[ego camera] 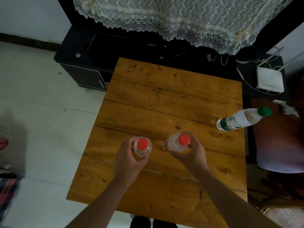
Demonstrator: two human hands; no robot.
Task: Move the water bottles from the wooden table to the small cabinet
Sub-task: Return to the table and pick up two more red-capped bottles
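Two clear water bottles with red caps stand near the middle of the wooden table (172, 99). My left hand (127, 157) is wrapped around the left red-capped bottle (142, 146). My right hand (191, 153) grips the right red-capped bottle (180, 143) from its right side. I cannot tell whether either bottle is lifted off the wood. A third bottle with a green cap and green label (241, 119) stands at the table's right edge, untouched. A low black cabinet (82, 63) sits beyond the table's far left corner.
A lace cloth (181, 18) hangs over dark furniture behind the table. A white router (269, 82) with cables lies at the right rear. A cushioned seat (278, 145) stands right of the table. Pale tiled floor (46, 104) stretches to the left.
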